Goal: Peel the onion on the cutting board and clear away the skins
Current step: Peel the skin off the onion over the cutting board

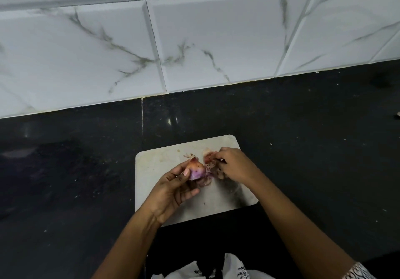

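Note:
A small red onion [197, 170], partly purple where the skin is off, is held above a white cutting board [160, 164]. My left hand [175, 190] grips it from below, thumb on its side. To its right, my right hand [232, 166] pinches a strip of reddish skin [208, 156] pulled away from the onion. Loose skins [208, 181] lie on the board under and between my hands, and a few flakes [190, 155] rest farther back.
The board lies on a dark stone counter [303, 149] scattered with small crumbs. A white marbled tile wall [194, 40] rises behind it. White patterned cloth [216, 270] shows at the bottom edge, and a small pale object [397, 115] at the far right.

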